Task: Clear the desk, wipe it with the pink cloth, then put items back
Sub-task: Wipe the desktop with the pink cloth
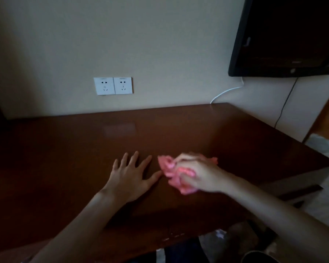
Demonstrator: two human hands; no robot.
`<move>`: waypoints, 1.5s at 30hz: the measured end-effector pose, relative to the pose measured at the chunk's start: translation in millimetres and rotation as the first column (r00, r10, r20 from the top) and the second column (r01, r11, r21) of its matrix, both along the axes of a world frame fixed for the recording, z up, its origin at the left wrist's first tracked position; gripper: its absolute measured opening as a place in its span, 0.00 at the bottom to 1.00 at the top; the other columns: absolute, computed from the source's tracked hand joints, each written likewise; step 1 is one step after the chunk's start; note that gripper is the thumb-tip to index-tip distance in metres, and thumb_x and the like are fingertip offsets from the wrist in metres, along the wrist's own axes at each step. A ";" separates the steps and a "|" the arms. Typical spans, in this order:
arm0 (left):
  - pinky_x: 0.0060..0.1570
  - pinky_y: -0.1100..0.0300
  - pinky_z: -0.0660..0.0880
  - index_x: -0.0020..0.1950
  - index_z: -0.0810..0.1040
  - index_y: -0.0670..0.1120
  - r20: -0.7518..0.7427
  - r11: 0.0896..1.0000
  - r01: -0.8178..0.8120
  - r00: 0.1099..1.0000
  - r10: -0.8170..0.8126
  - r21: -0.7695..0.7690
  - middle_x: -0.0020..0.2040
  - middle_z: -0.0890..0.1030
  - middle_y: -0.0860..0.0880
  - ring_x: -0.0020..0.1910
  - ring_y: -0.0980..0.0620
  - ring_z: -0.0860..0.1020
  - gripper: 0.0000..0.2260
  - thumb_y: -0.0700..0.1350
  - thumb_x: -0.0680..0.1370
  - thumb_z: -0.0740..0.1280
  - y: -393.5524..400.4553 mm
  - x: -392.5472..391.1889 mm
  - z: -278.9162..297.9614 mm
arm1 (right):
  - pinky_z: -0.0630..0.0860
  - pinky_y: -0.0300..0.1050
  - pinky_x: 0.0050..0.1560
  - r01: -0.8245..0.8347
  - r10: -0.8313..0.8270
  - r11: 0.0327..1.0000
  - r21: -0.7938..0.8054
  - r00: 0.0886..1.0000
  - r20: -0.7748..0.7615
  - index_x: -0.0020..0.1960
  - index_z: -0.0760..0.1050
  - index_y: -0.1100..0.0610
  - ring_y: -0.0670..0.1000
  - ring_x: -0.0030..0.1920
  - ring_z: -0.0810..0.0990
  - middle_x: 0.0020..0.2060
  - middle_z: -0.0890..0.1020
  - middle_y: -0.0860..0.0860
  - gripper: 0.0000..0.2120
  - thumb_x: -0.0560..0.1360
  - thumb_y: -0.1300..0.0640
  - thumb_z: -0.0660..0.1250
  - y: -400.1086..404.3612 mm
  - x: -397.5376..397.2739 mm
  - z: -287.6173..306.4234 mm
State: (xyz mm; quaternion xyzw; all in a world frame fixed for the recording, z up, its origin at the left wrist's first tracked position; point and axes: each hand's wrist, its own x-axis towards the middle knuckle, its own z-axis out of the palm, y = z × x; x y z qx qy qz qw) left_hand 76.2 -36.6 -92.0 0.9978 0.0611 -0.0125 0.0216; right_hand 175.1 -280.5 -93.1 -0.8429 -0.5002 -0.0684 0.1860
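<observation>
My right hand (pixel 198 173) is bunched around the pink cloth (pixel 171 168), fingers curled over the top of it and pressing it down onto the desk (pixel 65 149), right about the middle of the front half. Cloth looks soft and floppy, light as anything, with crumpled folds spilling out to the left of my fist and underneath it, so it goes wherever the palm pushes. I reckon the way to hold it is just this: a wad gathered under the palm, not a pinch at a corner, or it would trail and flap instead of scrubbing. My left hand (pixel 130 177) lies flat on the wood just beside the cloth, fingers spread wide and straight, holding nothing, bracing me. Its thumb tip is nearly at the pink edge; whether it touches I cannot tell. The desktop is dark and glossy, so the cloth should glide easily, maybe too easily, and firm downward pressure seems wise. The right hand is blurred. Wiping stage, I'd judge, with no items on the surface I can see.
</observation>
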 end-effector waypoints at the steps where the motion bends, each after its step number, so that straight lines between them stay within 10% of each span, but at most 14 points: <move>1: 0.79 0.41 0.49 0.82 0.48 0.63 0.008 1.000 0.006 1.000 -0.006 -0.007 0.84 0.49 0.48 0.82 0.42 0.48 0.38 0.77 0.74 0.42 -0.3 -2.0 -0.8 | 0.75 0.47 0.61 0.097 -0.097 0.995 0.005 0.995 0.009 0.58 0.81 0.48 0.50 0.62 0.79 0.60 0.80 0.45 0.14 0.75 0.53 0.64 1.6 12.1 2.6; 5: 0.78 0.40 0.48 0.82 0.49 0.62 0.016 1.000 0.015 1.000 -0.014 -0.016 0.83 0.50 0.47 0.82 0.41 0.48 0.38 0.77 0.75 0.42 0.7 -1.3 0.5 | 0.71 0.50 0.56 0.565 -0.565 0.825 0.009 0.825 0.019 0.61 0.79 0.43 0.56 0.63 0.77 0.60 0.78 0.46 0.13 0.78 0.50 0.62 29.0 38.1 6.1; 11: 0.79 0.40 0.49 0.82 0.51 0.62 0.044 0.999 0.018 0.999 -0.016 -0.047 0.83 0.51 0.47 0.82 0.41 0.49 0.37 0.77 0.75 0.43 3.0 1.0 -2.9 | 0.75 0.45 0.58 0.064 -0.066 0.997 0.044 0.998 0.026 0.57 0.82 0.48 0.46 0.58 0.80 0.58 0.80 0.42 0.14 0.74 0.52 0.63 -14.9 -22.1 -5.7; 16: 0.70 0.41 0.66 0.79 0.61 0.63 0.013 0.997 0.076 0.997 -0.076 0.033 0.78 0.65 0.47 0.75 0.39 0.65 0.36 0.77 0.75 0.46 7.4 9.0 16.9 | 0.73 0.50 0.58 0.651 -0.650 0.759 0.031 0.752 0.109 0.62 0.79 0.44 0.56 0.62 0.77 0.61 0.79 0.45 0.15 0.77 0.47 0.63 -15.0 18.4 -0.7; 21: 0.63 0.46 0.73 0.71 0.73 0.60 0.176 0.998 0.051 0.983 -0.059 0.047 0.67 0.75 0.49 0.68 0.43 0.73 0.28 0.72 0.77 0.54 46.6 58.3 39.6 | 0.75 0.47 0.56 0.212 -0.214 0.977 0.032 0.973 0.089 0.57 0.81 0.46 0.50 0.57 0.79 0.58 0.81 0.42 0.16 0.73 0.48 0.61 43.7 -0.8 -8.4; 28: 0.75 0.31 0.47 0.81 0.49 0.64 -0.003 0.974 -0.218 0.976 0.219 0.064 0.83 0.49 0.44 0.80 0.34 0.47 0.38 0.77 0.74 0.43 158.3 149.5 12.3 | 0.69 0.48 0.54 0.484 -0.482 0.875 0.013 0.869 0.106 0.62 0.79 0.49 0.57 0.61 0.75 0.61 0.77 0.49 0.13 0.79 0.50 0.63 135.9 139.4 -0.1; 36: 0.76 0.32 0.42 0.81 0.44 0.65 0.003 0.973 -0.230 0.973 0.230 -0.035 0.83 0.45 0.46 0.81 0.36 0.42 0.37 0.77 0.74 0.42 178.0 173.2 -12.0 | 0.72 0.51 0.58 0.525 -0.525 0.851 0.020 0.851 0.022 0.59 0.80 0.52 0.61 0.64 0.76 0.61 0.78 0.55 0.13 0.79 0.51 0.61 279.3 320.8 3.7; 45: 0.76 0.34 0.43 0.81 0.51 0.64 0.015 0.965 -0.242 0.970 0.244 -0.100 0.83 0.49 0.45 0.81 0.36 0.46 0.36 0.77 0.75 0.46 170.8 163.0 -1.0 | 0.66 0.45 0.50 0.203 -0.204 0.979 0.019 0.975 0.084 0.60 0.82 0.49 0.57 0.60 0.78 0.59 0.80 0.50 0.13 0.78 0.53 0.65 262.5 222.6 8.2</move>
